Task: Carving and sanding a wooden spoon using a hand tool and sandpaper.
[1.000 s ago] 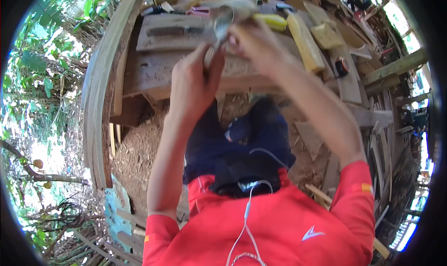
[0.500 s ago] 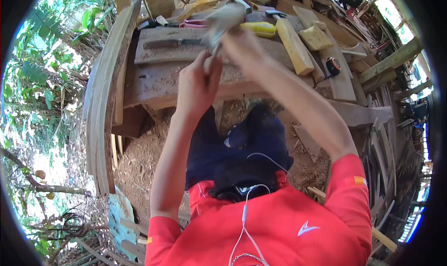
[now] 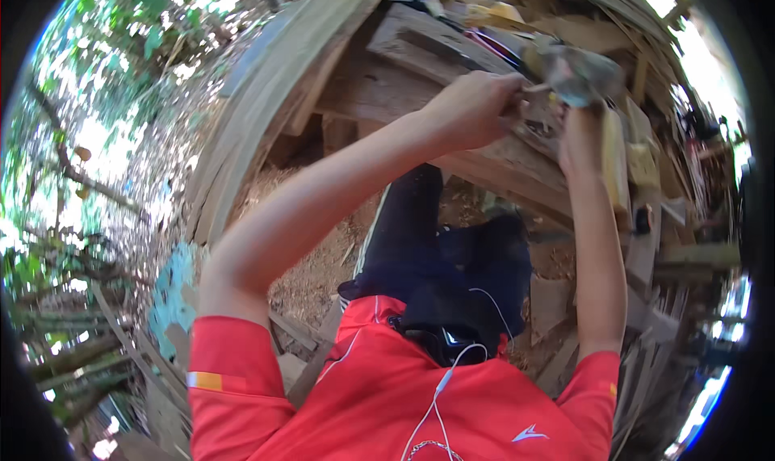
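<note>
Over the wooden workbench (image 3: pixel 379 90), my left hand (image 3: pixel 484 110) is closed, its fingertips pinched together. A thin, pale piece shows at those fingertips, too smeared to name. Close by on its right, my right hand (image 3: pixel 577 126) is closed below a bulky grey-green object (image 3: pixel 585 73) with a pale, shiny patch; motion blur hides its kind. The two hands are a short gap apart. Behind them lie red-handled pliers or a similar tool (image 3: pixel 492 45) and a dark flat blade (image 3: pixel 456 53) on a plank.
Long curved boards (image 3: pixel 278 98) stand at the bench's left side. A pale timber block (image 3: pixel 615 158) and a black tape measure (image 3: pixel 643 219) lie to the right. Wood shavings (image 3: pixel 311 251) cover the ground. Greenery fills the left edge.
My view has turned, so the bench appears shifted to the upper right. Both hands now appear farther right, and the grey-green object is still with my right hand.
</note>
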`<state>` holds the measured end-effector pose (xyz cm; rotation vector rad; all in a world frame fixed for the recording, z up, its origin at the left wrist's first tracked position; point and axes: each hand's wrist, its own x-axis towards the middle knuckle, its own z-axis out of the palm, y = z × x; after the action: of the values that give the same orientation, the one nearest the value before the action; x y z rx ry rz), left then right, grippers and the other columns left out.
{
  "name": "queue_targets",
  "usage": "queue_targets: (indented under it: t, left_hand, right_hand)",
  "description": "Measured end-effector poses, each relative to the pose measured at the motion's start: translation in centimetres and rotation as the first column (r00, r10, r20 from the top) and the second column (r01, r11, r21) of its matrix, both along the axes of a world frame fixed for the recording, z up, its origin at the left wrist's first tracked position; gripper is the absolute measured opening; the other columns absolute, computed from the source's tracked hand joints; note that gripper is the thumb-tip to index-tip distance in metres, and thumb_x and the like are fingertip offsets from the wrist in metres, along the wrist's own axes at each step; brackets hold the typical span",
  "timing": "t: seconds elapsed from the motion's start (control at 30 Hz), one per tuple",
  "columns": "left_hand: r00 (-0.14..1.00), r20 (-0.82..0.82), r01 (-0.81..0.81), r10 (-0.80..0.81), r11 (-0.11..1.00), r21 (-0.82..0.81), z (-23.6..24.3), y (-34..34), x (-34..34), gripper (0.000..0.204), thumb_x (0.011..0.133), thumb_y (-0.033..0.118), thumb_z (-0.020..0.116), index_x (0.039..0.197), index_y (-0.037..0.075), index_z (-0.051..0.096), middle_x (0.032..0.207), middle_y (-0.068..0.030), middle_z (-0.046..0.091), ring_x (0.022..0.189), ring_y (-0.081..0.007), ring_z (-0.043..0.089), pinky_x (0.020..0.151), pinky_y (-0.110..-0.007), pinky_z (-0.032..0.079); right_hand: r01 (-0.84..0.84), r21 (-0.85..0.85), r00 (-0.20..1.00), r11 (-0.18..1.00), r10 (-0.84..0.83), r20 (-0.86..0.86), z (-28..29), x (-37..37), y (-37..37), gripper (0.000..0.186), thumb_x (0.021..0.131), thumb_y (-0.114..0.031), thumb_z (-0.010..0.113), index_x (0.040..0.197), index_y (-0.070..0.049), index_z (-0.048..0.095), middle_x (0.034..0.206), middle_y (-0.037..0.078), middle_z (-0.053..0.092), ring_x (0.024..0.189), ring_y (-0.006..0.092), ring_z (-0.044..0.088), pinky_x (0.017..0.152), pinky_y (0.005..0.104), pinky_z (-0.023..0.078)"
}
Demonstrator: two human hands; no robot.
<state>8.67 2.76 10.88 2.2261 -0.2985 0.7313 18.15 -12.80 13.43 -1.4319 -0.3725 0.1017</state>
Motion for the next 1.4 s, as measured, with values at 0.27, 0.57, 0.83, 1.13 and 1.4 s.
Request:
queue_targets:
  t: [0.27,0.57,0.83,1.13,1.4]
  left_hand:
    - [0.887,-0.220,0.422,-0.406,0.906,0.025,0.8,3.2,0.3,0.035,0.095,0.029,0.056,0.098,0.000,0.038,0.080,-0.0258,0.057,0.082,-0.0477,0.057,0.069,-0.052,0.043]
    - [0.665,-0.286,0.724,-0.690,0.689,0.022,-0.2,4.0,5.1,0.031,0.089,0.029,0.064,0.090,0.002,0.048,0.070,-0.0202,0.061,0.069,-0.0442,0.061,0.061,-0.053,0.045]
    - [0.760,-0.388,0.598,-0.522,0.794,0.104,-2.0,5.9,6.3,0.032,0.090,0.029,0.061,0.092,0.001,0.046,0.063,-0.0193,0.062,0.058,-0.0407,0.063,0.052,-0.050,0.049]
    - [0.864,-0.191,0.495,-0.466,0.857,0.145,-1.8,7.3,8.6,0.023,0.084,0.019,0.066,0.088,0.006,0.047,0.065,-0.0106,0.056,0.060,-0.0336,0.060,0.054,-0.044,0.047]
    - [0.906,-0.067,0.422,-0.417,0.889,0.175,-2.4,8.4,8.8,0.022,0.082,0.019,0.068,0.089,0.007,0.051,0.069,-0.0117,0.057,0.063,-0.0350,0.060,0.057,-0.044,0.048]
  right_hand:
    - [0.251,-0.158,0.963,0.955,-0.230,0.140,0.5,-5.7,-0.8,0.022,0.091,-0.024,0.072,0.102,-0.006,0.064,0.071,-0.001,0.059,0.058,0.0058,0.053,0.052,0.0183,0.039]
    - [0.325,-0.382,0.915,0.865,-0.390,-0.104,-0.8,-8.5,-0.3,0.019,0.094,-0.023,0.066,0.089,-0.005,0.065,0.069,0.003,0.060,0.055,0.0099,0.054,0.049,0.0225,0.040]
    - [0.197,-0.251,0.969,0.948,-0.227,-0.098,-3.2,-6.8,0.5,0.017,0.093,-0.011,0.067,0.106,0.000,0.063,0.081,0.005,0.063,0.069,0.0098,0.060,0.059,0.0224,0.048]
    - [0.301,-0.065,0.948,0.952,-0.306,-0.086,-2.0,-3.0,2.4,0.025,0.097,-0.030,0.065,0.094,-0.006,0.063,0.067,0.001,0.054,0.056,0.0088,0.050,0.050,0.0227,0.037]
    - [0.187,-0.044,0.975,0.981,-0.191,-0.118,-1.9,-3.3,2.9,0.031,0.100,-0.032,0.060,0.106,-0.002,0.062,0.074,0.005,0.058,0.063,0.0110,0.053,0.055,0.0234,0.040]
